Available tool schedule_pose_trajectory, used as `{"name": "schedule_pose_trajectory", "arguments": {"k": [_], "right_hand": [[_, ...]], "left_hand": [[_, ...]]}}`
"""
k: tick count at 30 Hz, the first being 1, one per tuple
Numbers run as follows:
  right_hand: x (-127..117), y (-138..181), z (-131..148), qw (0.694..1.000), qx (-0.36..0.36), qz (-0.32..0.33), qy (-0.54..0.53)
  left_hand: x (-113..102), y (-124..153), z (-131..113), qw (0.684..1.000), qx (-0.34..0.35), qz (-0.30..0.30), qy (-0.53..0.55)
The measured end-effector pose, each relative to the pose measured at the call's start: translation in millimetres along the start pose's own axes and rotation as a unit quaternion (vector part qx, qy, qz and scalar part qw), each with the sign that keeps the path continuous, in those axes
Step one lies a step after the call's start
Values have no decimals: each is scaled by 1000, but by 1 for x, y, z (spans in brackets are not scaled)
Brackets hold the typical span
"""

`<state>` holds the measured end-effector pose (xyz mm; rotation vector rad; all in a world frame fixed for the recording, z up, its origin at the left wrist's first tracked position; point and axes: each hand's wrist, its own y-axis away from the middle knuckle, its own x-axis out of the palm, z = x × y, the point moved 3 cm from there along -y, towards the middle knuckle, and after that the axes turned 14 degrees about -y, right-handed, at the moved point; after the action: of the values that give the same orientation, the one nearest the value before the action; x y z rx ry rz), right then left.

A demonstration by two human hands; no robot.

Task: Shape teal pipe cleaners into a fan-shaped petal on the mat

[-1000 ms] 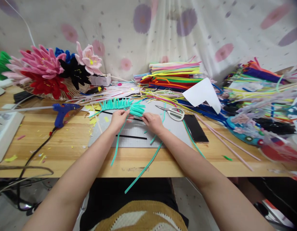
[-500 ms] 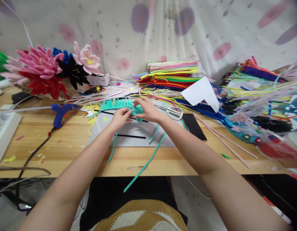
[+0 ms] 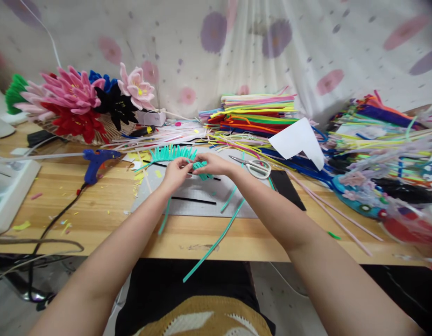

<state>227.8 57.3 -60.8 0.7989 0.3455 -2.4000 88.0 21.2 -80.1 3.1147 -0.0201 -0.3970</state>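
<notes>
A fringe of looped turquoise pipe cleaner (image 3: 171,153) is between my hands, above a grey mat (image 3: 154,196). My left hand (image 3: 177,172) pinches it from the left side. My right hand (image 3: 216,164) closes on it from the right, thumb and fingertips touching close to my left fingertips. The exact pinch points are partly hidden by the fingers. A long turquoise pipe cleaner (image 3: 216,245) trails past the table's front edge. On the mat lies a black stick (image 3: 194,200). Beside my right wrist are scissors (image 3: 258,169) with white handles.
A blue glue gun (image 3: 94,165) with its cord lies to the left, below a basket of fuzzy flowers (image 3: 74,91). Bundled pipe cleaners (image 3: 256,112) are stacked behind. A white paper piece (image 3: 296,142) and a black flat object (image 3: 287,189) are to the right.
My right fingers have come down and in toward my left fingertips on the turquoise fringe. The whole view has shifted slightly; my left hand keeps its pinch.
</notes>
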Motion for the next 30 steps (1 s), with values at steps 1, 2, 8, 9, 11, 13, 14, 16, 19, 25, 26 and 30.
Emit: {"name": "schedule_pose_trajectory", "arguments": {"k": [1,2,8,9,11,13,14,16,19,25,26,30], "right_hand": [[0,0,0,1000,1,-1,-21],[0,0,-1,999,2,1,-40],[5,-4,-3,997,22,4,-79],[6,-4,-3,996,20,-2,-88],[7,-5,-3,994,12,-20,-108],[8,-6,-2,991,3,-36,-130],[9,-6,-1,990,0,-39,-137],[9,-7,0,989,0,-40,-142],[9,-8,2,992,-1,-46,-117],[11,-6,8,996,-23,-51,-67],[11,-6,9,997,-23,-51,-60],[11,-8,9,996,-19,-65,-56]], "left_hand": [[-1,0,0,1000,2,-13,7],[-2,0,1,1000,4,-21,11],[-7,-2,4,1000,6,-28,-13],[-8,-2,4,999,3,-35,-15],[-8,-2,4,999,-3,-50,-16],[-8,-1,3,998,-10,-66,-15],[-8,-1,2,997,-18,-73,-13],[-8,0,1,995,-49,-85,-1],[-9,0,1,986,-137,-87,35],[-10,-3,1,967,-245,40,49],[-11,-3,2,968,-245,41,39],[-18,3,1,991,-89,-68,-66]]}}
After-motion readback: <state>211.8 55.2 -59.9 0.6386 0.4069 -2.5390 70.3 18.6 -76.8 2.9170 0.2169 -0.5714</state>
